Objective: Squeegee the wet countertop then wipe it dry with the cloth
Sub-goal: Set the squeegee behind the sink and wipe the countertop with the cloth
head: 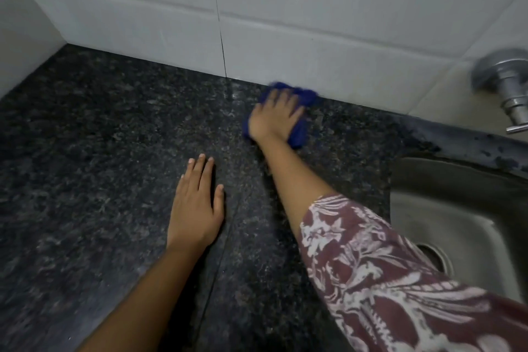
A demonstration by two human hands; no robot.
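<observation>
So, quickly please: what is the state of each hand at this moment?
Left hand: open, flat on the countertop, holding nothing.
Right hand: closed on the blue cloth, pressing it down near the wall.

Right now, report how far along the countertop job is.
Squeegeeing looks finished: no squeegee is in view. In hand: the right hand presses the blue cloth on the countertop near the tiled wall; the left hand rests flat. Whether any countertop is left to dry cannot be told.
</observation>
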